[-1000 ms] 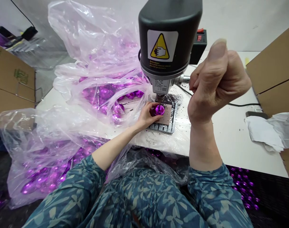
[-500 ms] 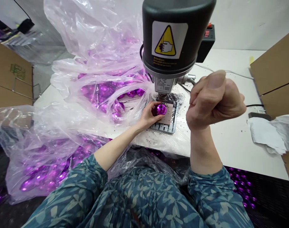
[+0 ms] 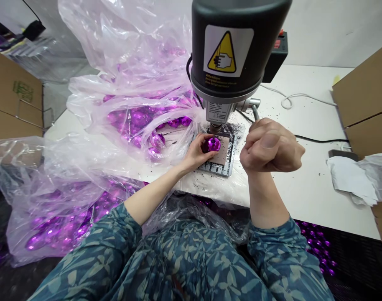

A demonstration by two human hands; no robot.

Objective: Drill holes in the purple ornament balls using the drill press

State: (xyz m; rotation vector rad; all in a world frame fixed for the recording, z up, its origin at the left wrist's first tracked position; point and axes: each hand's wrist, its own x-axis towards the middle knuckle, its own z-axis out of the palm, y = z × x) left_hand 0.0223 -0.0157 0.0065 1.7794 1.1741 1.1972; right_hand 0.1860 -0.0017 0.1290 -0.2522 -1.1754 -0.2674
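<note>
My left hand (image 3: 199, 150) pinches a shiny purple faceted bead (image 3: 214, 144) from its left side. A dark hole shows in the bead's top. It rests on a light square board (image 3: 222, 154) over the slotted metal base (image 3: 226, 170) of a small drill press (image 3: 235, 46). The chuck (image 3: 215, 127) sits just above and behind the bead; the tip of the bit cannot be made out. Closed in a fist, my right hand (image 3: 272, 145) grips the drill press's lever (image 3: 255, 110), whose end disappears into the fingers.
Clear plastic bags (image 3: 131, 90) of purple beads cover the table's left, and another bag (image 3: 62, 217) hangs in front. Dark shavings surround the base. Cardboard boxes (image 3: 366, 88) stand at the sides. White paper (image 3: 350, 177) and a black cable (image 3: 322, 139) lie at right.
My right fist has come down and a little to the left with the lever, whose upper part now shows. My left hand and the bead hold their place on the board.
</note>
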